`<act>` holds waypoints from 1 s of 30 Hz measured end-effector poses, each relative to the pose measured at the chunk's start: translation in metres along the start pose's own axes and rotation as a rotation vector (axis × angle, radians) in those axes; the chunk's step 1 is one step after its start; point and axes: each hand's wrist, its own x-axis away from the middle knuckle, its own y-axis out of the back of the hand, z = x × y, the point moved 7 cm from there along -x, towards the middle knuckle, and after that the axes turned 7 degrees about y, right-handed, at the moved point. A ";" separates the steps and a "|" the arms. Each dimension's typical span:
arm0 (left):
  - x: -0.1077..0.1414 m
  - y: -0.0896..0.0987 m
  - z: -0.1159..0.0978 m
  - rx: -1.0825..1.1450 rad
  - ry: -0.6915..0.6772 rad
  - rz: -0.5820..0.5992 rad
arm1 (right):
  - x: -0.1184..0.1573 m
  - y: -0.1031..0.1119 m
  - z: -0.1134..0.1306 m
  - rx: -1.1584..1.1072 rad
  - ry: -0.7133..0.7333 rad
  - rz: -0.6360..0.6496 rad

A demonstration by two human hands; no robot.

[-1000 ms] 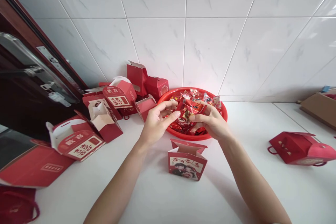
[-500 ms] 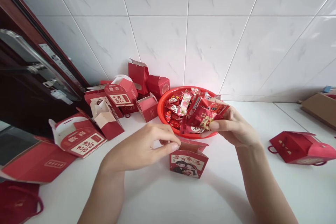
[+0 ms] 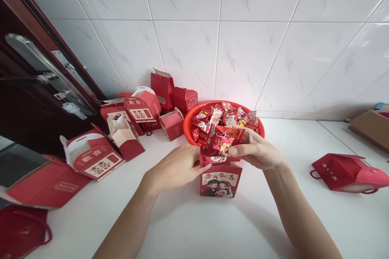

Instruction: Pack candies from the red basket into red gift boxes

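Observation:
My right hand (image 3: 255, 149) grips several red snack packets (image 3: 223, 145), one with a gold patch, just above the open top of a small red gift box (image 3: 220, 182). The box stands upright, its front printed with a cartoon couple. At the packets' lower left corner, my left hand (image 3: 179, 170) is closed, thumb and fingers pinching that corner by the box's upper left edge. Its fingertips are partly hidden. Behind the packets sits a red plastic basket (image 3: 189, 132) of wrapped candies (image 3: 230, 118), partly covered by my hands and the packets.
Several open red boxes (image 3: 103, 164) crowd the left side, up to the tiled wall (image 3: 188, 60). A closed red box (image 3: 340, 172) with a cord handle lies at right. Further back right is a cardboard box (image 3: 369, 129). A door with a metal handle (image 3: 33, 62) borders the left.
My right hand has brought the packets left and down, from over the basket to over the box. My left hand now meets their corner. The box front has turned more squarely toward me.

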 end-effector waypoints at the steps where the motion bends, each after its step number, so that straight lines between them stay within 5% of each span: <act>1: 0.000 -0.001 0.000 -0.007 0.011 0.009 | -0.001 0.003 0.000 0.005 -0.002 -0.012; 12: 0.002 -0.010 -0.001 -0.137 0.019 0.154 | 0.004 -0.003 0.005 -0.020 0.002 0.035; 30: -0.006 -0.011 0.004 -0.065 0.004 0.130 | 0.011 -0.007 0.006 0.049 -0.045 0.095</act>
